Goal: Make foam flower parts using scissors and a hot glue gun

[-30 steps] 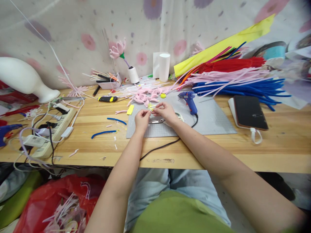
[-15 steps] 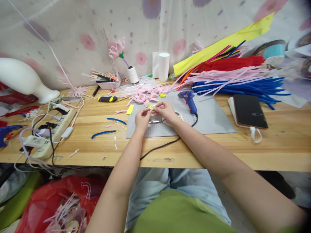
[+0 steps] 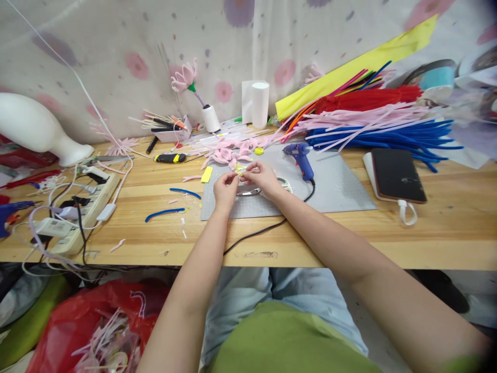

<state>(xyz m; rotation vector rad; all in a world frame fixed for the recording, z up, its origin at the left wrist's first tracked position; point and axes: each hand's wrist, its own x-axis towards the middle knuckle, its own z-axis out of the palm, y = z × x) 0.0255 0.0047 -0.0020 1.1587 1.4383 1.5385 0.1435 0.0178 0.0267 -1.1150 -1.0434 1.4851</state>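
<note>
My left hand [image 3: 225, 191] and my right hand [image 3: 264, 179] meet over the grey cutting mat [image 3: 337, 191]. Thumb and fingers are pinched together on both, tips nearly touching, around something small and yellowish that is too small to name. Just beyond the fingertips lie some yellow strips [image 3: 239, 168] and a heap of pink fuzzy-stem petals [image 3: 227, 154]. Beneath my hands, a pair of scissors [image 3: 287, 184] with pale handles is partly hidden. A blue glue gun [image 3: 301, 159] rests on the mat, right of my right hand. A small yellow coil [image 3: 259, 151] sits behind it.
Blue pipe cleaners [image 3: 373, 137] lie at back right, near a black-topped device [image 3: 399, 176]. A pink flower [image 3: 185, 77] stands in a white spool [image 3: 210, 119]. Left are a utility knife [image 3: 170, 157] and a power strip [image 3: 87, 212]. The glue gun's cord [image 3: 256, 233] crosses the front.
Both hands stay pinched together in nearly the same place, with only slight finger movement. The whole view has shifted very slightly; the objects on the table have not moved.
</note>
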